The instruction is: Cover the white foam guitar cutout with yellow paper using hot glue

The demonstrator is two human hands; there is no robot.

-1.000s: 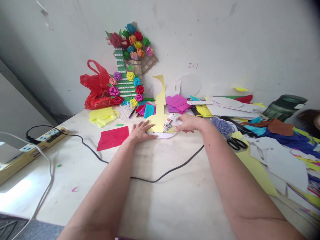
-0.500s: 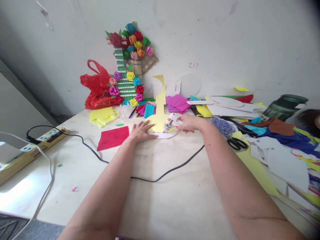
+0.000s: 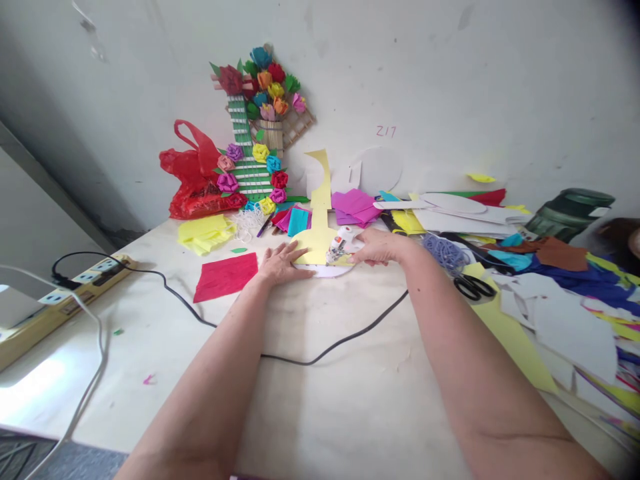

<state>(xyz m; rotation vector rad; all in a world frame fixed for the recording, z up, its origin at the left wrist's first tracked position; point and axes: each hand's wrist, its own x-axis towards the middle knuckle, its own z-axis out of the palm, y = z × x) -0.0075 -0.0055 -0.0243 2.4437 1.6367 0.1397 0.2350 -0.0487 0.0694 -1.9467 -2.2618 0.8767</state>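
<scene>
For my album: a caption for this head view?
Left hand flat on yellow cutout; right hand holds glue gun.

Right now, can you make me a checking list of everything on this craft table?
Surface: pale wooden table, bare near the front edge.
Job's things: yellow paper cut-out with a tall strip lying on a white card disc; small white glue gun with its tip on them.
Clutter: red paper square, black-handled scissors, loose coloured paper sheets, red plastic bag.
Grippers: left hand flat on the cut-out; right hand gripping the glue gun.
Cables: black cord across the table; power strip at the left.
Surroundings: paper-flower craft piece leaning on a white wall.
</scene>
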